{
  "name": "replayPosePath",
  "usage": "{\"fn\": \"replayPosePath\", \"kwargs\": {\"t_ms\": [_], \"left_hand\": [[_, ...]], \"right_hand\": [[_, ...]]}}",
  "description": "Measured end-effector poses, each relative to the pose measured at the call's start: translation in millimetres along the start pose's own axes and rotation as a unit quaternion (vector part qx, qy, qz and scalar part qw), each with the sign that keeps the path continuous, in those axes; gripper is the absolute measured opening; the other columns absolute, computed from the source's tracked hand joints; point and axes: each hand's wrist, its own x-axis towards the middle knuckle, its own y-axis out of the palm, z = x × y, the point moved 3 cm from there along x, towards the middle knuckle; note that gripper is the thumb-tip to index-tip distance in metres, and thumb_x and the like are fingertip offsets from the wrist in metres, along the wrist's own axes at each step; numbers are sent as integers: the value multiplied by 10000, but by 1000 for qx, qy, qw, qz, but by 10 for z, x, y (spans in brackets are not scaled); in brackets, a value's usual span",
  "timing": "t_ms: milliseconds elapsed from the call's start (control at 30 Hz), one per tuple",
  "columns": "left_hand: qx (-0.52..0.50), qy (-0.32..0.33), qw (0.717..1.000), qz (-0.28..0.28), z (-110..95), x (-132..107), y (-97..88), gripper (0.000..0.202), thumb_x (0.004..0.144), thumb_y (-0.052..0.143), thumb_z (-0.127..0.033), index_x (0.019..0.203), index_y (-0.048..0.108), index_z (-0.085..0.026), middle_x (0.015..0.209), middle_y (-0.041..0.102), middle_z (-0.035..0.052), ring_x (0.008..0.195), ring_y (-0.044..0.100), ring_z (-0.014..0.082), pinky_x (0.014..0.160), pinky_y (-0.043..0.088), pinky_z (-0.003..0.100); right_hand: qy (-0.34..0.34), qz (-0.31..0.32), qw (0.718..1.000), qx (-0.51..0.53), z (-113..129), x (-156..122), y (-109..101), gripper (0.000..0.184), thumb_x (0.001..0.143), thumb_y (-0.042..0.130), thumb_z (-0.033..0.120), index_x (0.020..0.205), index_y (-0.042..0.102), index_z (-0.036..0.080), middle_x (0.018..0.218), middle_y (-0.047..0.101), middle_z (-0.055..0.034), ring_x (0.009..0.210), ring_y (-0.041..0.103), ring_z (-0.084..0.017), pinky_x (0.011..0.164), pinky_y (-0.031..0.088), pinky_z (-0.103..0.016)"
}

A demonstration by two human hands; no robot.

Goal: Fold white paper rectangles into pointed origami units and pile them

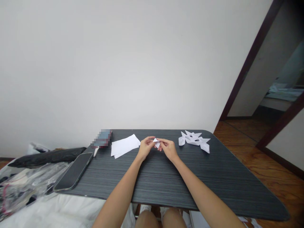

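Over the far middle of the tabletop (163, 183), the left hand (145, 148) and right hand (169, 148) held a small folded paper (157, 144) between them, each grip pinched narrow on it. White sheets (124, 146) lay just left of the left hand, a pixelated object (103, 138) farther left and a phone (73, 172) along the left edge, while folded shapes (193, 141) sat to the right, apart from the right hand. A wall (147, 63) rose behind the far edge.

Fingers (163, 140) pinch a small folded white paper (157, 144).
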Motion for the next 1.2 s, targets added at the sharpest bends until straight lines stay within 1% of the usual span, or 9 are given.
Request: {"fn": "replayPosePath", "kwargs": {"t_ms": [100, 200, 267, 400, 500, 667, 833, 1067, 1200], "left_hand": [[-81, -29, 996, 18, 4, 5, -11, 366, 646, 609, -216, 991, 553, -106, 756, 635, 51, 606, 571, 99, 649, 448, 242], [-142, -85, 986, 17, 32, 6, -1, 319, 635, 615, -187, 927, 586, -61, 794, 642, 95, 651, 586, 125, 692, 453, 272], [-171, -124, 977, 27, 50, -2, 23, 277, 678, 585, -243, 854, 604, -29, 766, 643, 126, 655, 596, 145, 697, 461, 289], [-173, -158, 970, 66, 67, -38, 75, 399, 752, 500, -393, 788, 612, -11, 705, 642, 145, 650, 609, 160, 666, 476, 278], [-167, -159, 971, 66, 76, -49, 81, 418, 746, 507, -415, 799, 610, -14, 710, 646, 142, 658, 614, 157, 672, 480, 265], [-175, -162, 970, 39, 82, -39, 67, 458, 748, 486, -447, 809, 607, -11, 722, 647, 151, 661, 618, 160, 680, 488, 270], [-152, -155, 972, 85, 63, -66, 116, 424, 697, 561, -423, 788, 624, -14, 685, 649, 132, 635, 621, 169, 657, 490, 262], [-128, -160, 974, 97, 49, -97, 135, 444, 683, 571, -432, 912, 606, -53, 709, 654, 112, 607, 627, 173, 633, 497, 275], [-121, -163, 972, 119, 39, -99, 161, 477, 687, 545, -470, 885, 610, -41, 697, 651, 118, 622, 627, 178, 647, 496, 280]], "right_hand": [[-20, 6, 1000, 6, -14, 7, -26, 303, 740, 443, 250, 939, 625, 111, 523, 579, -13, 439, 511, -105, 467, 438, -229], [-66, 0, 996, -54, 28, -21, -63, 283, 760, 427, 230, 933, 633, 143, 563, 570, -12, 458, 493, -96, 495, 436, -228], [-89, -2, 991, -104, 66, -42, -82, 280, 776, 410, 218, 942, 631, 170, 606, 577, -15, 489, 500, -99, 537, 445, -234], [-133, 14, 977, -165, 122, -65, -80, 280, 789, 402, 192, 967, 618, 195, 745, 611, -35, 631, 549, -122, 641, 455, -256], [-154, 26, 972, -173, 129, -69, -66, 279, 790, 402, 181, 965, 619, 195, 774, 611, -38, 650, 555, -122, 649, 457, -251], [-161, 22, 971, -177, 98, -64, -58, 288, 786, 394, 170, 965, 618, 193, 789, 614, -43, 663, 556, -125, 643, 456, -247], [-154, -8, 968, -199, 77, -55, -67, 242, 751, 451, 179, 901, 640, 170, 722, 622, -49, 605, 541, -131, 572, 439, -241], [-116, 8, 982, -151, 79, -40, -73, 205, 711, 458, 154, 791, 647, 161, 744, 646, -42, 645, 579, -148, 594, 448, -238], [-103, 15, 984, -146, 88, -32, -66, 191, 697, 457, 154, 769, 634, 150, 750, 643, -44, 654, 580, -148, 589, 447, -230]]}}
